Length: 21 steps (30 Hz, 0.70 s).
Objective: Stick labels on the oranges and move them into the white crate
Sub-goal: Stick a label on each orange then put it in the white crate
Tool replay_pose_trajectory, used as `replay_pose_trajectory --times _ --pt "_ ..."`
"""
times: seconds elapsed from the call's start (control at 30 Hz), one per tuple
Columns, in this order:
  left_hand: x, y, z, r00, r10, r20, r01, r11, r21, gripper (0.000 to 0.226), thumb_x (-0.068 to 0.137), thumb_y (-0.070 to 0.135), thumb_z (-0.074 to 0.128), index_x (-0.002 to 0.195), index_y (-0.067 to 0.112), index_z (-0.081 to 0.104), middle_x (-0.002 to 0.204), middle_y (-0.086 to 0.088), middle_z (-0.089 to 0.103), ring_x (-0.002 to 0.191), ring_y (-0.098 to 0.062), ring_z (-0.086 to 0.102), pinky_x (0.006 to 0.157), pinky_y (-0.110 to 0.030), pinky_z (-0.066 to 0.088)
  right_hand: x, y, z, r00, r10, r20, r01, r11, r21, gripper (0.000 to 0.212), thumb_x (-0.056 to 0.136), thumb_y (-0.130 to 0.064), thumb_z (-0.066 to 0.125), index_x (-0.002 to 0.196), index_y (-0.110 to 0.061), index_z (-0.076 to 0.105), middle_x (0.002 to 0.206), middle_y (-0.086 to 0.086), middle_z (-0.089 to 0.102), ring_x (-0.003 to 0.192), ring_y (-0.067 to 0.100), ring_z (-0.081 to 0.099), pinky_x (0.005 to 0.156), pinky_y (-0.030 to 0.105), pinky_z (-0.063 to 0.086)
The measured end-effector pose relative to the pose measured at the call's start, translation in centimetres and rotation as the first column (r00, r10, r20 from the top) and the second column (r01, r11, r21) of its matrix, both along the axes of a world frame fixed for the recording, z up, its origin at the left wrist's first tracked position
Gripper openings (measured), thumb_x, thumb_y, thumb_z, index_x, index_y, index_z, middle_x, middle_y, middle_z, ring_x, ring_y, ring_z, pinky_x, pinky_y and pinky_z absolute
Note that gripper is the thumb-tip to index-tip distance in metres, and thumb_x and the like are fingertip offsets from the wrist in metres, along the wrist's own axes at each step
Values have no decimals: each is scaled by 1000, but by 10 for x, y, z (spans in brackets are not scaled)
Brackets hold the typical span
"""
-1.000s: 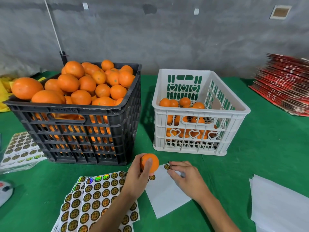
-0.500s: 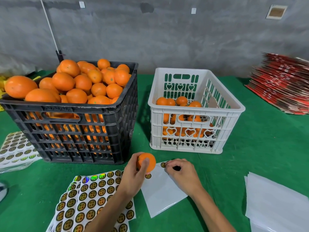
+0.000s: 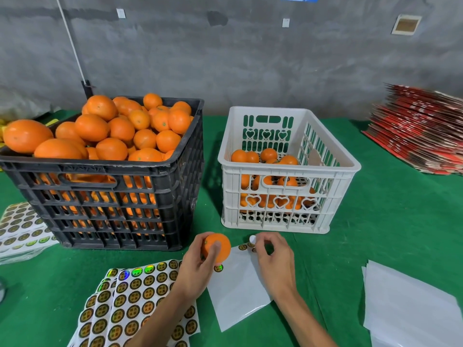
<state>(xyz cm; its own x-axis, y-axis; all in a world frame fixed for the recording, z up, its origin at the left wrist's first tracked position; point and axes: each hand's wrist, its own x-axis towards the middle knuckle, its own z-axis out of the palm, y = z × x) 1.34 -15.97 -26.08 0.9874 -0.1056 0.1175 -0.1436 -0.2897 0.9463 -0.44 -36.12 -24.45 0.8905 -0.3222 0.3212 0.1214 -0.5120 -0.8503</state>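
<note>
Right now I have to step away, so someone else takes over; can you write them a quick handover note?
Left hand holds an orange, no label visible on it.
Right hand pinches a peeled label, white back showing.
Black crate is piled with oranges; white crate holds several.
Label sheets lie in front.
Left: stick the label, drop the orange in the white crate, repeat.
</note>
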Motion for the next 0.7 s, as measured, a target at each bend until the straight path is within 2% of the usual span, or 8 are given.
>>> replay_pose_trajectory --times 0.1,0.2,0.3,0.37,0.57,0.7 --pt "0 -1 2 1000 3 15 -3 1000 -17 53 88 76 46 123 38 55 112 11 65 98 -3 64 74 -15 51 -4 13 11 965 -42 258 104 966 -235 10 98 -24 62 101 -26 71 103 -23 66 102 -3 56 94 17 37" --pt "-1 -1 3 1000 2 31 0 999 -53 55 87 78 48 122 37 57 109 10 68 99 -3 65 76 -14 51 -5 33 15 926 42 376 106 925 -364 15 98 -24 62 105 -19 75 107 -14 70 102 1 57 97 18 35" --pt "-1 -1 3 999 -3 34 5 997 -77 39 98 66 51 120 35 59 109 18 69 102 -6 68 81 -14 53 -9 47 6 909 180 377 33 869 -495 9 99 -20 66 101 -18 74 108 -11 69 100 6 59 94 24 41" --pt "2 0 1 1000 5 31 -3 997 -74 29 102 53 50 120 33 59 110 22 69 103 -4 68 82 -12 51 -9 48 0 905 246 348 -23 844 -536 12 100 -20 66 107 -16 75 114 -9 69 102 10 61 94 28 45" --pt "9 2 -6 999 43 -7 -43 992 -119 31 103 46 48 118 24 64 104 8 75 97 -13 72 79 -21 56 -11 47 -7 892 319 320 -84 813 -577 27 103 -26 59 123 -14 72 132 -4 64 112 12 60 100 25 44" --pt "7 2 -5 999 30 10 -29 994 -101 30 102 48 50 120 28 63 106 11 74 98 -12 72 78 -21 57 -12 48 -7 913 289 289 -98 841 -533 31 102 -34 62 128 -18 69 132 -9 63 115 7 58 104 21 41"
